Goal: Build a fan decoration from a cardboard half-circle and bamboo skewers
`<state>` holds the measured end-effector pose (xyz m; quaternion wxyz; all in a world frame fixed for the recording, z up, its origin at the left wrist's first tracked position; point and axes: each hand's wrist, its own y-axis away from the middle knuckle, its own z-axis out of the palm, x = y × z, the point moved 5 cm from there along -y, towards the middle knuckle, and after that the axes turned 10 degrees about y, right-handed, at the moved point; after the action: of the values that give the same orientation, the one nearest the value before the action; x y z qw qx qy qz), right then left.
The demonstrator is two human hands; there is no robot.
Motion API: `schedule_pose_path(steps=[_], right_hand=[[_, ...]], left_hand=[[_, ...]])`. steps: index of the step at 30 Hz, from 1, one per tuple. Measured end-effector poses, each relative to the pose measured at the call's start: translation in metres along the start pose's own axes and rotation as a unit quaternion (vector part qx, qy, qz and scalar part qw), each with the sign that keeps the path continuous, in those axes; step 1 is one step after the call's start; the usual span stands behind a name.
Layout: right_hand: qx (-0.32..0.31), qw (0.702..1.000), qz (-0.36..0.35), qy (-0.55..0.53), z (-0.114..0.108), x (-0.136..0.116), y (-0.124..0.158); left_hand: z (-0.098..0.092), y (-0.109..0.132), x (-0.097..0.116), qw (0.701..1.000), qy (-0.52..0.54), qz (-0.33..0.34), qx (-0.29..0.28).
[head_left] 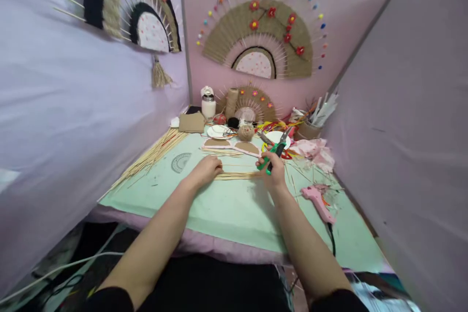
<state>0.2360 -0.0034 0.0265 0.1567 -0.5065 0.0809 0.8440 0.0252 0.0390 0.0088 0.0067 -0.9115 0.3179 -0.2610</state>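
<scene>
My right hand (275, 170) is wrapped round a pair of pliers (281, 150) with green and black handles; their metal jaws point up and away to the right. My left hand (207, 169) rests on the table with its fingers curled down at the left end of a thin bamboo stick (239, 165). That stick runs across to the fingers of my right hand. Just nearer to me lies a small bundle of bamboo sticks (237, 176), its ends partly hidden by my hands. Beyond them are two joined half-round card pieces (247, 148) with pink edges.
Long bamboo sticks (155, 155) lie along the table's left side, near a protractor (180, 162). A pink glue gun (319, 204) with a black cord is at right. Twine (246, 132), a white jar (208, 107) and pink cloth (314, 152) stand behind. Decorated fans (219, 41) hang above.
</scene>
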Motion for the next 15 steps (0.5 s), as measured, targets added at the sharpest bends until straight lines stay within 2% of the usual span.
schedule_pose_path(steps=[5, 9, 12, 15], right_hand=[[-0.002, 1.000, 0.000, 0.002, 0.001, -0.002, 0.002], [-0.007, 1.000, -0.005, -0.007, 0.003, -0.003, 0.004], [-0.009, 1.000, -0.016, -0.024, 0.004, -0.005, 0.004], [-0.015, 0.999, -0.013, -0.031, 0.005, -0.005, 0.004]], left_hand=[[0.002, -0.001, -0.001, 0.999, 0.031, 0.002, 0.017], [-0.002, -0.001, -0.005, 0.996, 0.044, -0.015, 0.073], [-0.014, 0.002, -0.010, 0.982, 0.056, -0.080, 0.164], [-0.032, 0.012, -0.010, 0.935, 0.129, -0.115, 0.310]])
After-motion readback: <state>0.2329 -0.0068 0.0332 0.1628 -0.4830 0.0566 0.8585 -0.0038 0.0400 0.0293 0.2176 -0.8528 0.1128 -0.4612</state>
